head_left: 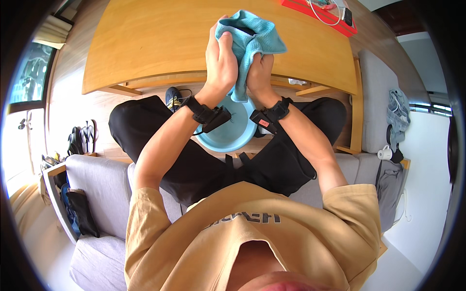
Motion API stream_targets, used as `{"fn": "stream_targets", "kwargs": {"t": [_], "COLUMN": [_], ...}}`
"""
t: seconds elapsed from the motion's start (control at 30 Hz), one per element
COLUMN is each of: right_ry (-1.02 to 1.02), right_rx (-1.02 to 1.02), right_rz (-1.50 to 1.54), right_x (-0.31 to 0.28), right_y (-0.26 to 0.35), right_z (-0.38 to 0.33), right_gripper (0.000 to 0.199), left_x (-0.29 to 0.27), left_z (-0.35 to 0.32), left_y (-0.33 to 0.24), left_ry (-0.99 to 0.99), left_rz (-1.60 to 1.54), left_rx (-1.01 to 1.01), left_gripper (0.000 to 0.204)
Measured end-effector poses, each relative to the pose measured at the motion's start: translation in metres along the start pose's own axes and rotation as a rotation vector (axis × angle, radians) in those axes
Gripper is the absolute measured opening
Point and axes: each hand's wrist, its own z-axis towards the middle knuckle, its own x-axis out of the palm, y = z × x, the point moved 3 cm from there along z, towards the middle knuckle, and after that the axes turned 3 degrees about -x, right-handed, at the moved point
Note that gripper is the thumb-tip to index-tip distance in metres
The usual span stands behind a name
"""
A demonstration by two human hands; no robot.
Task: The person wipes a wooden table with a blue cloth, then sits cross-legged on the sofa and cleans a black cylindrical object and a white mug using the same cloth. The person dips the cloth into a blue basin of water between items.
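Observation:
A light blue cloth (259,36) is bunched up between my two hands, above the near edge of the wooden table. My left hand (222,63) grips its left side, thumb along the front. My right hand (260,75) holds it lower on the right, and its fingers are partly covered by the fabric. One end of the cloth hangs down between my wrists. Something dark shows in a fold at the top; I cannot tell if it is an object or shadow. Below, between my knees, stands a light blue basin (225,140), partly hidden by the cloth and my wrists.
The wooden table (155,43) spans the far side, with a red tray (318,17) holding a white cable at its far right. Grey sofa seats (97,182) lie around me. A dark shoe (173,98) is left of the basin. A white mug (385,153) sits at the right.

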Motion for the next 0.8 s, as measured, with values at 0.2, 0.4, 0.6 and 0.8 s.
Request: {"fn": "stream_targets", "kwargs": {"t": [0.2, 0.4, 0.6, 0.8], "right_ry": [-0.050, -0.090, 0.013, 0.335], "right_rx": [-0.063, 0.275, 0.305, 0.183], "right_rz": [0.223, 0.478, 0.600, 0.596], "right_x": [-0.005, -0.009, -0.023, -0.039], "right_y": [-0.009, -0.028, -0.032, -0.019], "right_z": [0.001, 0.007, -0.003, -0.007], "right_gripper": [0.034, 0.054, 0.045, 0.058], "left_x": [-0.007, -0.007, -0.010, -0.018], "left_z": [-0.006, -0.012, -0.015, -0.003], "left_y": [0.001, -0.012, -0.017, -0.026], "left_ry": [0.118, 0.322, 0.390, 0.494], "left_rz": [-0.181, 0.103, -0.044, -0.113], "left_rx": [-0.254, 0.204, 0.083, 0.138], "left_gripper": [0.054, 0.074, 0.071, 0.076]}}
